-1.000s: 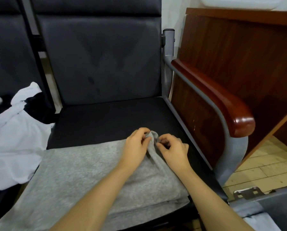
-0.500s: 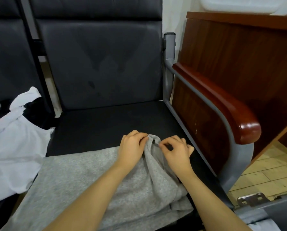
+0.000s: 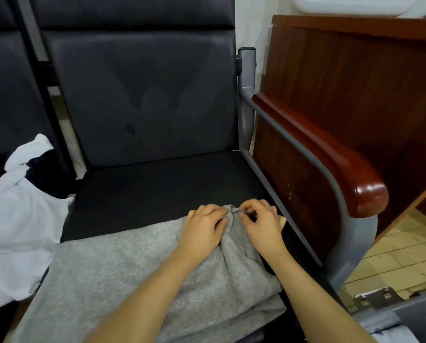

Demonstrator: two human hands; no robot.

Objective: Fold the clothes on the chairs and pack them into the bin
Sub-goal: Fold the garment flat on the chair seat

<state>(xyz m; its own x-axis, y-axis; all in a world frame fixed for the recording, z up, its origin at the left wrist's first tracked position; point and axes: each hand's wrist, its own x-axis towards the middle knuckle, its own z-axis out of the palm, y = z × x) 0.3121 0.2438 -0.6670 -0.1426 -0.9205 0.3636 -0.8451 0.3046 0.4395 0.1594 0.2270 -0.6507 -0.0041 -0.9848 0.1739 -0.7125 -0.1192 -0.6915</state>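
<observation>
Hands bunching the far right corner of the grey garment on the chair seat

Left hand (image 3: 203, 231) and right hand (image 3: 262, 225) each have a pinching grip on the same gathered corner of the grey garment (image 3: 122, 276), which lies across the front edge of the chair seat (image 3: 162, 184). Compared with a second ago the cloth under the right wrist has gone from flat, stacked layers to loose ridges and a slumped front right corner, and the pinched tip sits lower, so the fold looks to be coming undone rather than being finished. White clothing (image 3: 14, 233) waits unfolded on the neighbouring seat at the left. Bin (image 3: 404, 315), as I take the grey container at the lower right to be, holds nothing I can make out.
</observation>
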